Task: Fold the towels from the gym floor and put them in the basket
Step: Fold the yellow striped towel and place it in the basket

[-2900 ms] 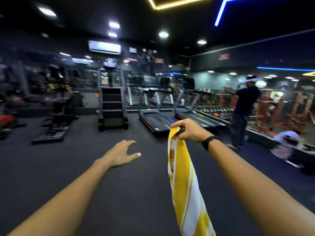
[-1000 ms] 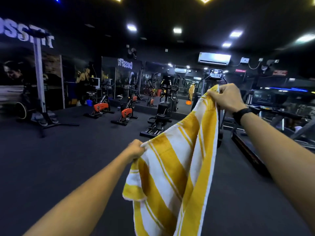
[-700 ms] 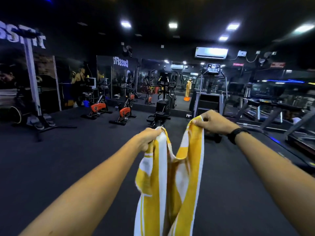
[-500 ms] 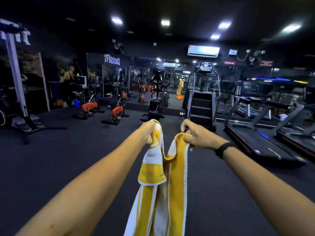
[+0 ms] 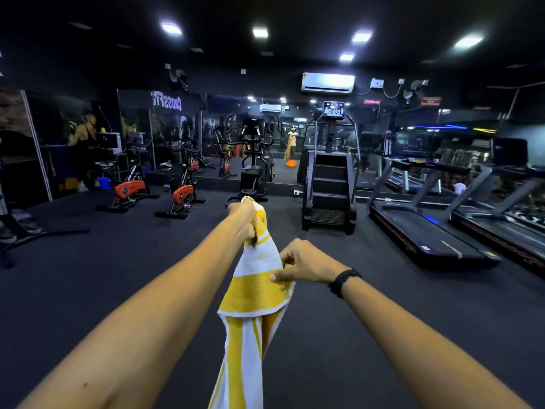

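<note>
Gripping the gathered top of the yellow-striped towel [image 5: 256, 278] in left hand [image 5: 244, 215]; pinching its edge lower down with right hand [image 5: 298, 265]; hanging doubled over dark floor [image 5: 368, 320]; could slip crooked if either pinch loosens.

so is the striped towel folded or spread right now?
Folded lengthwise, hanging doubled: striped towel top gripped by left hand, right hand pinching its side.

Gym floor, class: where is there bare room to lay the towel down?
Bare floor lies in front, between the spin bikes left and treadmill right, up to the stair machine. Crowded along the mirrored wall.
</note>
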### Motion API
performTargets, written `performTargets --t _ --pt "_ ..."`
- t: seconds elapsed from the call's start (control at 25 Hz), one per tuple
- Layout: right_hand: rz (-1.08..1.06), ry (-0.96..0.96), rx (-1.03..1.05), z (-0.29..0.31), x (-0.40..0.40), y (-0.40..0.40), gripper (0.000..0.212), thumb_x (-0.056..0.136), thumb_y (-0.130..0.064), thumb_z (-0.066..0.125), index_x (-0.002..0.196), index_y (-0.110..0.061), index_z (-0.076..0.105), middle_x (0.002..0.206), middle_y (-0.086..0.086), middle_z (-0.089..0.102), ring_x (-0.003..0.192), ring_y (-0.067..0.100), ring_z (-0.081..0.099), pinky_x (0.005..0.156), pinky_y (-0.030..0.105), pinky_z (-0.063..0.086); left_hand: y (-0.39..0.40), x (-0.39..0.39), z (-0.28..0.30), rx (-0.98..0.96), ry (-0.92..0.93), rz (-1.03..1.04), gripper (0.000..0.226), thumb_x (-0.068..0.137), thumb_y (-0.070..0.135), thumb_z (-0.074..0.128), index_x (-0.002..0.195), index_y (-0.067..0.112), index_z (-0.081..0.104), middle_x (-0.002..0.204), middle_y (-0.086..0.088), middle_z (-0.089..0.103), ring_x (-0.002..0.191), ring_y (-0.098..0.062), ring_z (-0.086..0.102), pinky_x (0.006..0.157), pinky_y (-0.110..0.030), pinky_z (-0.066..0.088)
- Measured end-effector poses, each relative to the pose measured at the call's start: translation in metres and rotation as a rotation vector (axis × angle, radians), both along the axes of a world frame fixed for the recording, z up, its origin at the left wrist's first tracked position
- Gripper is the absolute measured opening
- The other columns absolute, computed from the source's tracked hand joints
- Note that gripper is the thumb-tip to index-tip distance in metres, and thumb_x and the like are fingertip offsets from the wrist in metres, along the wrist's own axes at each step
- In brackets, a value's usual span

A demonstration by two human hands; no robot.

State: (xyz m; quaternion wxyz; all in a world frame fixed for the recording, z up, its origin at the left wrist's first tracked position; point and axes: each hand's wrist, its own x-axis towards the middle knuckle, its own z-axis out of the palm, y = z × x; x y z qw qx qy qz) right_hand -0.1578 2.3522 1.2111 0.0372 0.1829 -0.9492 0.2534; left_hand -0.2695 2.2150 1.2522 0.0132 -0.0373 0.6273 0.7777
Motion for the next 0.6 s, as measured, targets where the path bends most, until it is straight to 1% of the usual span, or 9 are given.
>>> performTargets --t 0.04,0.12,0.2,0.32,0.36,0.4,0.48,0.52,0.6 --pt "-0.003 0.026 0.010 0.004 0.000 0.007 0.029 0.081 -0.027 0.076 0.071 -0.002 0.068 0.060 0.004 0.058 0.054 0.004 0.044 0.051 0.023 0.032 -0.010 -0.007 -0.002 -0.060 0.036 0.077 0.021 0.095 0.017 0.050 0.077 0.007 0.052 0.080 -0.007 0.057 0.081 -0.021 0.055 0.072 -0.029 0.047" --pt "-0.042 0.096 -0.044 0.018 0.002 0.027 0.021 0.082 -0.020 0.073 0.068 -0.005 0.067 0.061 -0.002 0.060 0.057 0.003 0.047 0.054 0.022 0.035 -0.044 -0.018 -0.009 -0.463 0.104 0.169 0.018 0.087 0.016 0.061 0.083 -0.001 0.065 0.088 -0.015 0.068 0.076 -0.024 0.064 0.064 -0.030 0.054" --pt "-0.091 0.143 -0.124 0.033 0.005 0.045 0.020 0.081 -0.011 0.071 0.063 -0.007 0.064 0.058 -0.008 0.055 0.055 0.001 0.045 0.054 0.019 0.034 -0.073 -0.019 -0.017 -0.853 0.065 0.174 0.016 0.079 0.013 0.066 0.085 -0.002 0.071 0.090 -0.017 0.071 0.077 -0.027 0.068 0.058 -0.028 0.053" --pt "-0.111 0.175 -0.133 0.044 0.006 0.058 0.019 0.078 -0.006 0.069 0.061 -0.005 0.061 0.060 -0.005 0.053 0.058 0.005 0.046 0.057 0.021 0.035 -0.087 -0.008 -0.026 -1.117 0.011 0.138 0.019 0.076 0.008 0.067 0.089 -0.006 0.068 0.098 -0.020 0.069 0.079 -0.029 0.066 0.060 -0.028 0.055" --pt "-0.112 0.175 -0.104 0.044 0.006 0.061 0.020 0.079 -0.007 0.070 0.061 -0.005 0.061 0.060 -0.005 0.053 0.058 0.004 0.046 0.057 0.019 0.035 -0.087 -0.008 -0.024 -1.098 0.024 0.138 0.017 0.080 0.007 0.064 0.091 -0.007 0.065 0.101 -0.021 0.066 0.070 -0.028 0.067 0.051 -0.024 0.054" --pt "-0.111 0.172 -0.055 0.045 0.006 0.065 0.021 0.079 -0.009 0.071 0.061 -0.006 0.061 0.059 -0.007 0.052 0.056 0.002 0.044 0.055 0.017 0.034 -0.086 -0.008 -0.021 -0.975 0.037 0.140 0.015 0.085 0.005 0.060 0.091 -0.008 0.064 0.101 -0.019 0.063 0.055 -0.026 0.065 0.038 -0.020 0.049" --pt "-0.126 0.150 0.068 0.045 0.006 0.077 0.027 0.081 -0.015 0.072 0.060 -0.005 0.060 0.055 -0.007 0.048 0.052 0.003 0.042 0.052 0.014 0.032 -0.082 -0.017 -0.013 -0.580 0.013 0.154 0.016 0.087 -0.002 0.055 0.095 -0.013 0.062 0.110 -0.024 0.062 0.036 -0.024 0.060 0.028 -0.021 0.043" --pt "-0.142 0.137 0.110 0.045 0.007 0.084 0.031 0.082 -0.017 0.072 0.058 -0.004 0.058 0.054 -0.006 0.046 0.050 0.004 0.040 0.050 0.015 0.031 -0.078 -0.020 -0.010 -0.406 -0.011 0.148 0.013 0.086 -0.005 0.054 0.095 -0.013 0.061 0.114 -0.025 0.060 0.039 -0.026 0.062 0.029 -0.025 0.046" --pt "-0.170 0.148 0.141 0.044 0.010 0.095 0.043 0.086 -0.023 0.071 0.053 -0.007 0.048 0.051 -0.002 0.039 0.046 0.008 0.034 0.047 0.018 0.026 -0.072 -0.020 -0.005 -0.263 0.005 0.113 0.007 0.087 -0.009 0.052 0.088 -0.006 0.058 0.109 -0.021 0.058 0.054 -0.027 0.063 0.034 -0.026 0.050"
